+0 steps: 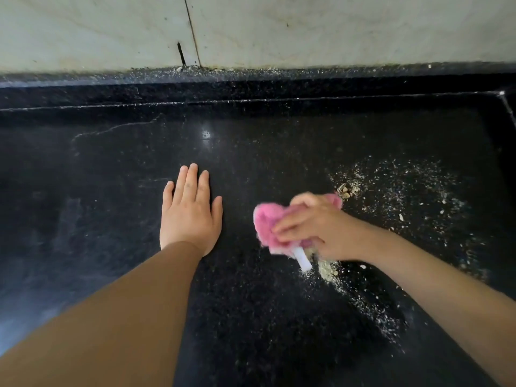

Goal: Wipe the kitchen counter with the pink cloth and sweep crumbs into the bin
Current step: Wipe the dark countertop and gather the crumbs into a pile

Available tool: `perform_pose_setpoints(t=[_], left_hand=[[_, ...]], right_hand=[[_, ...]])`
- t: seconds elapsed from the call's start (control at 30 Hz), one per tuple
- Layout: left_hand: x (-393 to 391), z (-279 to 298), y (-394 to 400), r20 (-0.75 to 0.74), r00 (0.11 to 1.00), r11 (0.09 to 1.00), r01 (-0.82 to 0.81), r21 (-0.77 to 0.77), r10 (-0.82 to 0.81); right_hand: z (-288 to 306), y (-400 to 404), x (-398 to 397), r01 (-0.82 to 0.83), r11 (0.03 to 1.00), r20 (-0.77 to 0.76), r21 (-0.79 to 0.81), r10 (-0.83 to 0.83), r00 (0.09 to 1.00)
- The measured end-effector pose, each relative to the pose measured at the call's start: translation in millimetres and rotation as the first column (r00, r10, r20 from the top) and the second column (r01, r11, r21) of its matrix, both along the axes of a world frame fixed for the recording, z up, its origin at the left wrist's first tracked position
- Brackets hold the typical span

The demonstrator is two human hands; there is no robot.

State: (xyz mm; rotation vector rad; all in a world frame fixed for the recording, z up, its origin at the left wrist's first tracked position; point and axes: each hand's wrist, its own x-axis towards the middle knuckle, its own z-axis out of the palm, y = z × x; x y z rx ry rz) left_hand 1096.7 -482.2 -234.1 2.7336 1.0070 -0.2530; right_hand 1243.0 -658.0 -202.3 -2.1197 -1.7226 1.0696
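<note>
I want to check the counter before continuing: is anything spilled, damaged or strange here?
Yes. Pale crumbs are spilled on the black counter, mostly right of the pink cloth that the right hand grips, with a trail toward the front. A thin pale crack-like line runs near the back left.

This looks like a home kitchen in everyday use. A black speckled stone counter (251, 152) with a raised lip along its back and right edges runs up to a wall (307, 26) of pale, stained tiles with a dark joint between them. Crumbs (405, 191) and pale food scraps lie scattered over the stone, with more grit gathered along the foot of the wall, probably cooking debris.
</note>
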Motion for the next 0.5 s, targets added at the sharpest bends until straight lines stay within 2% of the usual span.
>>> perform_pose_setpoints(t=[0.07, 0.17, 0.27, 0.37, 0.43, 0.5], left_hand=[[0.0, 0.0, -0.8, 0.005, 1.0, 1.0, -0.007, 0.005, 0.007], [0.8, -0.8, -0.8, 0.008, 1.0, 1.0, -0.007, 0.012, 0.007], [0.8, -2.1, -1.0, 0.019, 1.0, 1.0, -0.015, 0.017, 0.015], [0.7, -2.7, -2.2, 0.027, 0.999, 0.999, -0.018, 0.031, 0.017], [1.2, -2.8, -2.1, 0.034, 0.999, 0.999, -0.02, 0.035, 0.019], [1.9, -2.8, -1.9, 0.044, 0.999, 0.999, -0.028, 0.029, 0.026]], right_hand=[[6.9, -22.7, -0.5, -0.123, 0.988, -0.032, -0.094, 0.12, 0.992], [24.4, -40.9, 7.7, -0.169, 0.965, -0.138, -0.203, 0.143, 0.98], [37.5, -30.0, 19.4, -0.028, 0.999, -0.184, -0.036, 0.021, 0.983], [30.5, 9.0, 21.4, 0.103, 0.994, -0.179, 0.034, -0.095, 0.979], [18.5, 32.8, 7.0, 0.067, 0.996, -0.156, 0.051, -0.059, 0.986], [6.9, 42.9, -9.1, 0.013, 0.999, -0.051, 0.031, -0.011, 0.999]])
